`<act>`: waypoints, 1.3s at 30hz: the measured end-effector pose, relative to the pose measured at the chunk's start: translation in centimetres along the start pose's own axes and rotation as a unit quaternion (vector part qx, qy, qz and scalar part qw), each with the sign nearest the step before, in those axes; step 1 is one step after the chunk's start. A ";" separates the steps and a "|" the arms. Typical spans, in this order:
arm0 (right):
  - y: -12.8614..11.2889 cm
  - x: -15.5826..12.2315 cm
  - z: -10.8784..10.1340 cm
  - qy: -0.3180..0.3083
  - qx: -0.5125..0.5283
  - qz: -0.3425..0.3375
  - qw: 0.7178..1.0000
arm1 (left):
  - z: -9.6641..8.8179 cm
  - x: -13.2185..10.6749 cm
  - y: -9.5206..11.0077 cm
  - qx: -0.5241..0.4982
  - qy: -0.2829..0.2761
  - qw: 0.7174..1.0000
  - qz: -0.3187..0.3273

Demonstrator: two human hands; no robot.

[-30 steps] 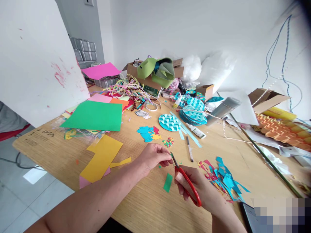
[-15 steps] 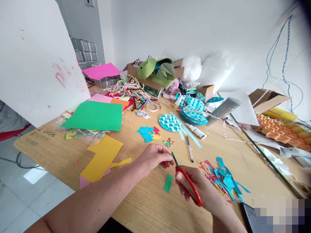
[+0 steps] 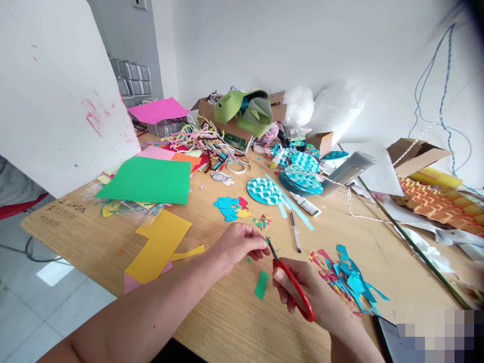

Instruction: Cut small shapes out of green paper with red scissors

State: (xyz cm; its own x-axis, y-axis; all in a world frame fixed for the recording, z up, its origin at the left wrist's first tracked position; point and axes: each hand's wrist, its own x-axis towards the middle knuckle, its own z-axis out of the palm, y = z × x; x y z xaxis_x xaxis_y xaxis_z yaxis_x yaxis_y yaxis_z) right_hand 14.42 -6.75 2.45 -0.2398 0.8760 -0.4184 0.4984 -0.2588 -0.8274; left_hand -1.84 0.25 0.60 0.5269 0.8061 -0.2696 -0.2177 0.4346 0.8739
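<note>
Red-handled scissors (image 3: 293, 287) are gripped in my right hand (image 3: 302, 287), their blades pointing up and left. The blade tips meet a small bit of green paper (image 3: 267, 241) pinched between thumb and fingers of my left hand (image 3: 245, 243). Most of that bit is hidden by the fingers. Below, a green paper strip (image 3: 261, 285) lies on the table between my hands. Just beyond my left hand are tiny coloured paper bits (image 3: 262, 222), blue paper fish (image 3: 227, 207) and a yellow paper fish (image 3: 244, 214).
A pen (image 3: 295, 232) and paper scraps (image 3: 353, 280) lie to the right, with a phone (image 3: 389, 338) at the near edge. Yellow paper (image 3: 161, 247) and a green sheet (image 3: 147, 181) lie left. A scalloped blue disc (image 3: 263, 191) and a glue tube (image 3: 307, 204) sit farther back.
My hands stay almost in place. The small green bit at the scissor tips has shifted slightly, and the blades look a little more closed.
</note>
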 end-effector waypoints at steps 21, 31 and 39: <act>0.0 0.0 0.1 -0.002 -0.004 -0.012 1.000 | 0.1 -0.1 0.0 0.002 0.005 1.000 0.002; 0.0 0.0 0.1 0.004 0.005 0.009 1.000 | 0.1 -0.1 0.0 -0.005 0.011 1.000 0.004; -0.1 0.0 0.1 0.002 0.004 0.010 1.000 | 0.0 -0.1 -0.2 0.003 0.008 1.000 0.004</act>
State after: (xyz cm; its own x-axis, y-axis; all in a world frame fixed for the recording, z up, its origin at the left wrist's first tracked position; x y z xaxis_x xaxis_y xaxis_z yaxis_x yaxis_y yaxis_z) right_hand 14.32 -6.78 2.49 -0.2262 0.8724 -0.4333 0.4959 -0.2798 -0.8221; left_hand -1.82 0.06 0.42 0.5125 0.8156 -0.2686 -0.2176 0.4260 0.8782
